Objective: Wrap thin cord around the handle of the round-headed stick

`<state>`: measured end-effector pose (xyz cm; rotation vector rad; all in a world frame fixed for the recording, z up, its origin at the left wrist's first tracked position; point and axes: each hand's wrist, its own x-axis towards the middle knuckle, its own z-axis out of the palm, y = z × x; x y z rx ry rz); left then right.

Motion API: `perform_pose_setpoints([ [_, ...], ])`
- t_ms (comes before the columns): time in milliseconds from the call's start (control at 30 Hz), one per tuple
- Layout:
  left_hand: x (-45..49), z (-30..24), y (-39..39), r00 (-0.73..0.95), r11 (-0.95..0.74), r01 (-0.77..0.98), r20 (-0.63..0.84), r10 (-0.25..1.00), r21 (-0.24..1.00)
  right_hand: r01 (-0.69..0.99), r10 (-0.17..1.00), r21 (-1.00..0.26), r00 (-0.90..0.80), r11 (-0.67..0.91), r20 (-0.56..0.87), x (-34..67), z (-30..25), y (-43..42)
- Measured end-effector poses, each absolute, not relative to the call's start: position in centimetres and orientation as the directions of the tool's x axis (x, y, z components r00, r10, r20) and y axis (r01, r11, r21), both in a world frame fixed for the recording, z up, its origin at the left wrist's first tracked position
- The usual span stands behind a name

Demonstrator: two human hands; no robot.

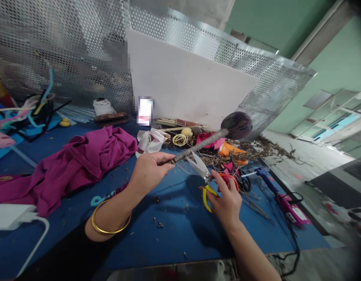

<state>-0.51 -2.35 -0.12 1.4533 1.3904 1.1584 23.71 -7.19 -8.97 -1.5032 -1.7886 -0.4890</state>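
Note:
My left hand is closed around the handle of a long wrapped stick that ends in a dark round head at the upper right; a teal loop shows at the stick's near end. My right hand grips scissors with yellow and red handles. The scissors' blades are parted and point up toward the stick's shaft, just below it. A gold bangle circles my left wrist. Both hands hover over the blue table.
A magenta cloth lies bunched at the left. White cloth, orange and pink scraps, dried twigs and a yellow ring lie behind the stick. A glue gun with cable rests at the right edge. A white board leans on perforated metal panels.

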Motion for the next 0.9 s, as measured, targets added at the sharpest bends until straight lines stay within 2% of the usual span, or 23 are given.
perform_pose_setpoints([
  [167, -0.12, -0.19, -2.54, 0.026, -0.083, 0.243, 0.079, 0.996, 0.966, 0.975, 0.654, -0.074, -0.084, 0.21, 0.752, 23.63, -8.77, -7.17],
  [367, 0.01, -0.29, -2.58, 0.035, -0.05, 0.255, 0.042, 0.998, 0.966, 0.975, 0.56, 0.172, -0.221, 0.139, 0.798, 23.82, -8.94, -7.1],
  [433, 0.02, -0.28, -2.64, 0.036, -0.056, 0.262, 0.049, 0.998, 0.964, 0.967, 0.549, 0.212, -0.253, 0.139, 0.796, 23.91, -9.03, -7.1],
  [900, 0.17, -0.23, -2.61, 0.026, -0.054, 0.219, 0.05, 0.998, 0.974, 0.97, 0.59, 0.189, -0.243, 0.153, 0.77, 23.64, -8.63, -7.41],
])
